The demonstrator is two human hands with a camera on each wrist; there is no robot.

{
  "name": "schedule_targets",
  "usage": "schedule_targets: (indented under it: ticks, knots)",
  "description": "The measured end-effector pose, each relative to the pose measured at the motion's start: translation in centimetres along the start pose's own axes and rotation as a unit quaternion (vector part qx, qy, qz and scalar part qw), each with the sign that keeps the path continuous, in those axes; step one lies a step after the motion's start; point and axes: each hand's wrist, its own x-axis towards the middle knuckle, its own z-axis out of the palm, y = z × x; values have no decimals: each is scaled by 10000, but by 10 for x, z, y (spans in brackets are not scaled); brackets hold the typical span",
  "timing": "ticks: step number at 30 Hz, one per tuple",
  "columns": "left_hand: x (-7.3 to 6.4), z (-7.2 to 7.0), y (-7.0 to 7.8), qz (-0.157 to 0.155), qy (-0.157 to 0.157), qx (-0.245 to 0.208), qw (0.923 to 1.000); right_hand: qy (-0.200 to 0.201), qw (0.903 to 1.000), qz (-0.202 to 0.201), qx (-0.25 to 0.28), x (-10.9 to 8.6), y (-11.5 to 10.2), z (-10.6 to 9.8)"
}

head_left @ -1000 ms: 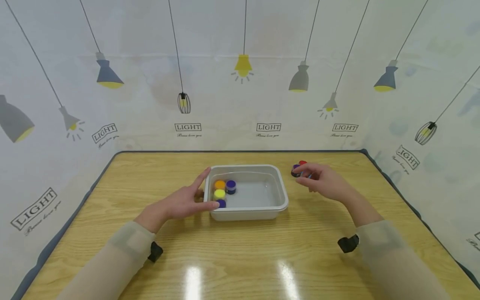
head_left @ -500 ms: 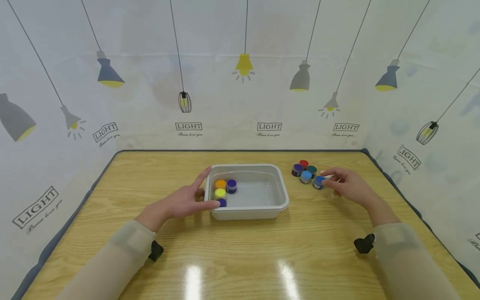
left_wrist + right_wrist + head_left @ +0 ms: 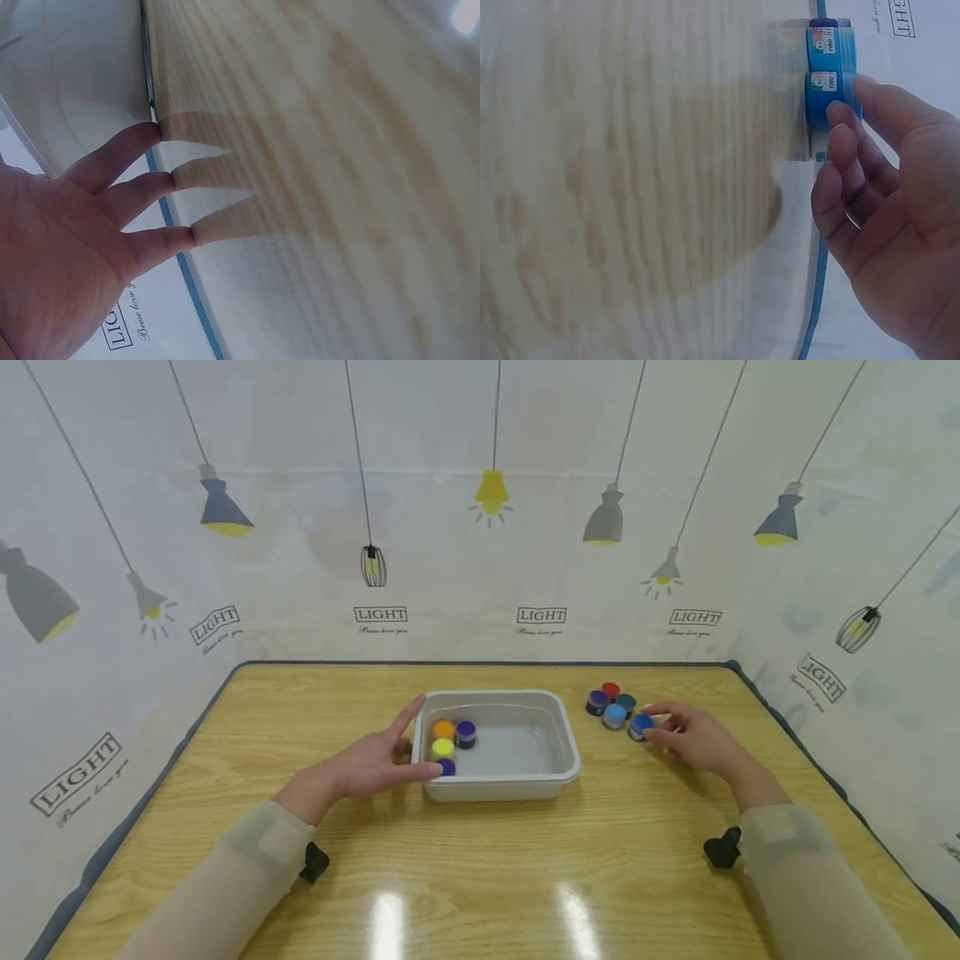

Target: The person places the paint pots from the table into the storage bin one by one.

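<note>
My left hand (image 3: 367, 764) rests against the left side of a white plastic tray (image 3: 495, 789), thumb at the near corner, index finger along the far corner. In the left wrist view, several of its fingers (image 3: 139, 199) reach straight to the tabletop. Inside the tray's left part stand an orange-lidded jar (image 3: 443, 729), a yellow-lidded jar (image 3: 442, 748) and two purple-lidded jars (image 3: 466, 733), one partly hidden by the thumb. To the right, my right hand (image 3: 693, 739) pinches a blue paint jar (image 3: 823, 97) between thumb and finger; the jar appears at table level.
Beside the blue jar stand a light blue jar (image 3: 614, 717), a green-lidded jar (image 3: 626, 702), a red-lidded jar (image 3: 611, 692) and a purple jar (image 3: 597, 702). A white jar (image 3: 819, 141) is mostly hidden behind the right hand. Printed cloth walls enclose the wooden table (image 3: 480, 860).
My right hand has moved right from over the jar group to the blue jar at its near right, uncovering the others. The left hand stays at the tray.
</note>
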Motion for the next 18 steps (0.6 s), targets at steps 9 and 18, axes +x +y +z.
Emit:
schedule_targets:
  ticks: [9, 18]
  knots:
    - [0, -1, 1, -5, 19, -17, 10000, 25, 10000, 82, -34, 6, 4, 2]
    - [0, 0, 0, -65, 15, -13, 10000, -215, 9998, -42, 14, 2, -2, 2]
